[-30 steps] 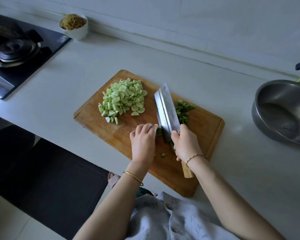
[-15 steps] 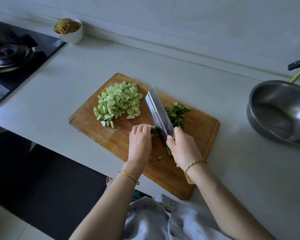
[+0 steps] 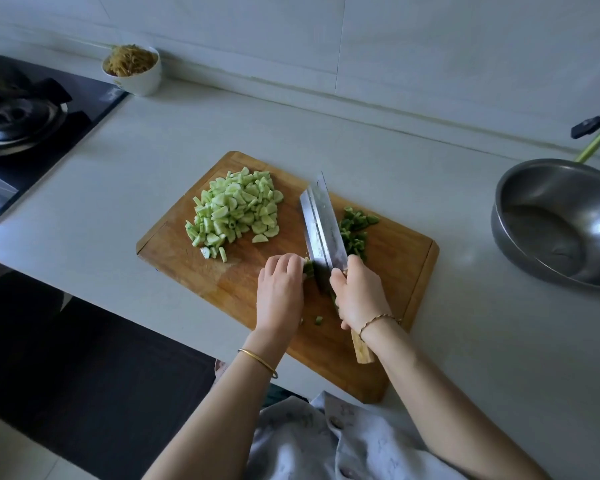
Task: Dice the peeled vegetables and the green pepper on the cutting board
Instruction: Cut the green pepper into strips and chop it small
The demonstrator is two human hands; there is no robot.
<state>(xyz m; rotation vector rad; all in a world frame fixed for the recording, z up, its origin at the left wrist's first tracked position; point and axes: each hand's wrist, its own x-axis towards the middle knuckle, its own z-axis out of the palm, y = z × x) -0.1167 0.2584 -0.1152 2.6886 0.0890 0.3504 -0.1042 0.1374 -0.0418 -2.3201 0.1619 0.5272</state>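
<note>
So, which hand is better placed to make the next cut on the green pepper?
The right hand: it grips the cleaver, whose blade stands beside the green pepper. The left hand holds that pepper down.

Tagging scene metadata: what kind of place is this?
A home kitchen, most likely: a gas stove set into the countertop, a wooden cutting board with diced vegetables, and a steel bowl.

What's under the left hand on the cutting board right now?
Only a dark end of the green pepper shows, poking out from beneath the left hand beside the cleaver. The hand covers the rest, so how much uncut pepper remains cannot be seen.
</note>
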